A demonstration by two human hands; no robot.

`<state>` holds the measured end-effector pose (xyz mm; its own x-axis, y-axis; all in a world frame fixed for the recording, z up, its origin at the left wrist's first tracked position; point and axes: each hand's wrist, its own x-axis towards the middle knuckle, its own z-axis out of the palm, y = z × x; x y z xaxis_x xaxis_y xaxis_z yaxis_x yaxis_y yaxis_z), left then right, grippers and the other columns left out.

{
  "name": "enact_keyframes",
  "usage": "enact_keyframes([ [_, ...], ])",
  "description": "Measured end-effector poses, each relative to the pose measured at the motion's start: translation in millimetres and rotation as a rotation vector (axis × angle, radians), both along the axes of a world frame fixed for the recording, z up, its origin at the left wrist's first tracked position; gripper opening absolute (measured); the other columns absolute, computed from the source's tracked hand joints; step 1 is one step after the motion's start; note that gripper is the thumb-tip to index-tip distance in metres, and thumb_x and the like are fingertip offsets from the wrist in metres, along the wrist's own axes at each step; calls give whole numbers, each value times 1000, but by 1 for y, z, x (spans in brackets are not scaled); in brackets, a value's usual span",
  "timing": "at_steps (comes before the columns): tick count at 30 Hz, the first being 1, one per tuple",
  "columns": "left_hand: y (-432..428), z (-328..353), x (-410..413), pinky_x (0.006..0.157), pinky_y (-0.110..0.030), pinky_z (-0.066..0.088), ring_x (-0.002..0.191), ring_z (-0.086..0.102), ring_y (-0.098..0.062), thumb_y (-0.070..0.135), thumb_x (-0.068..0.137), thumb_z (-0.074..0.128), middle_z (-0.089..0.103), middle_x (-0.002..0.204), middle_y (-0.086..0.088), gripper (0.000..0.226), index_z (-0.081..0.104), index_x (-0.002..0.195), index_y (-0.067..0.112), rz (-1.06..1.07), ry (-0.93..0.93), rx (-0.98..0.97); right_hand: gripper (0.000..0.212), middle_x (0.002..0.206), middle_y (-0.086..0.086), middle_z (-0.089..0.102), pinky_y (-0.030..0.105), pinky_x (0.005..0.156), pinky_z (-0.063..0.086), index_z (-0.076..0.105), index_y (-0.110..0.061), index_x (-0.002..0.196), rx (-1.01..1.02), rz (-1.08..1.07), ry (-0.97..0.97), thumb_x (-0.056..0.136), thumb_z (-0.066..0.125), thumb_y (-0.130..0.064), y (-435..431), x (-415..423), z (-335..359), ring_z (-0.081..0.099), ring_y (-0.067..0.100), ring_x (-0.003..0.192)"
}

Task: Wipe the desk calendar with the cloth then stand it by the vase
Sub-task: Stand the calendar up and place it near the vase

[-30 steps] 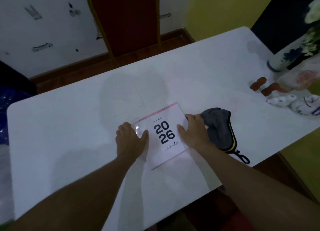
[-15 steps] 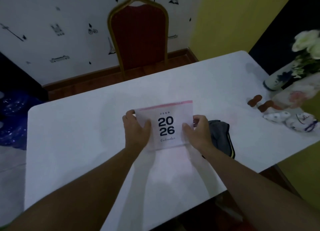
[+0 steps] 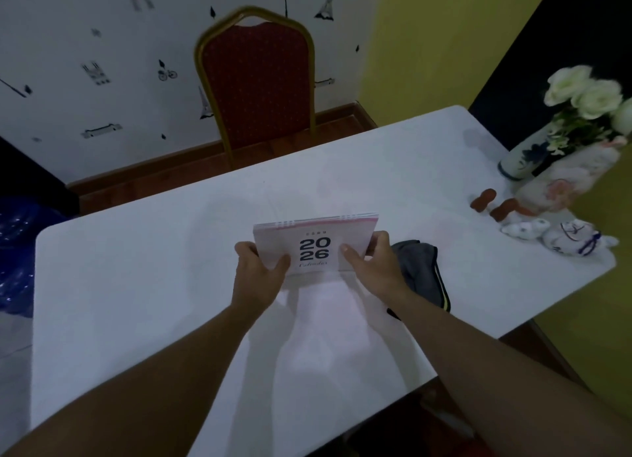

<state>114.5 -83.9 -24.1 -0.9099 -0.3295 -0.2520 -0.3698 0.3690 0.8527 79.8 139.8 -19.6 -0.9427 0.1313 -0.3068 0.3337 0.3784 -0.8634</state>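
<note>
Both hands, left hand (image 3: pixel 258 275) and right hand (image 3: pixel 374 268), have tipped the desk calendar (image 3: pixel 316 242) upright mid-tabletop, pinching its sides, cloth (image 3: pixel 422 273) unused.

White table (image 3: pixel 143 285) with a few things spread across it.
A grey cloth (image 3: pixel 422 272) with a yellow-edged trim lies crumpled near the middle right. At the far right corner stands a blue-and-white vase (image 3: pixel 523 159) of white flowers; near it lie two small brown pieces (image 3: pixel 492 201) and white-and-blue ceramic figures (image 3: pixel 561 236), close to the right edge.
</note>
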Motion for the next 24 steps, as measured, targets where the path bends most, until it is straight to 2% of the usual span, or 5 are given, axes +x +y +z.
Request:
enact_keyframes([
  [4, -12, 1, -8, 66, -25, 53, 97, 66, -24, 45, 86, 74, 65, 103, 2, 48, 52, 114, 13, -50, -125, -37, 42, 95, -6, 65, 25, 64, 49, 46, -22, 100, 37, 51, -34, 82, 71, -52, 5, -1, 2, 64, 10, 85],
  [7, -14, 7, -7, 84, -44, 60, 99, 69, -28, 66, 74, 65, 71, 111, -1, 72, 64, 125, 15, -192, -188, -63, 48, 97, -10, 67, 26, 67, 51, 49, -26, 100, 43, 98, -63, 79, 62, -67, 6, 4, 3, 66, 9, 87],
  [11, -10, 8, 1, 94, -51, 57, 106, 69, -30, 61, 72, 63, 72, 118, -3, 71, 63, 129, 19, -195, -238, 60, 69, 117, -10, 65, 39, 93, 50, 48, -28, 123, -10, 150, -120, 76, 51, -78, 6, 14, -3, 61, 12, 108],
  [19, -21, 2, 7, 92, -44, 58, 105, 66, -29, 29, 75, 69, 71, 116, -10, 53, 68, 124, 10, -335, -428, 34, 37, 105, -18, 70, 35, 86, 58, 53, -38, 118, 39, 323, -194, 82, 62, -41, 28, 23, -22, 67, 6, 96],
  [24, -21, 0, 4, 81, -33, 53, 101, 64, -26, 10, 84, 67, 70, 113, -10, 38, 67, 122, 7, -357, -423, -68, 44, 107, -23, 65, 12, 69, 49, 49, -35, 124, 43, 342, -185, 84, 63, -22, 28, 23, -21, 63, 0, 99],
])
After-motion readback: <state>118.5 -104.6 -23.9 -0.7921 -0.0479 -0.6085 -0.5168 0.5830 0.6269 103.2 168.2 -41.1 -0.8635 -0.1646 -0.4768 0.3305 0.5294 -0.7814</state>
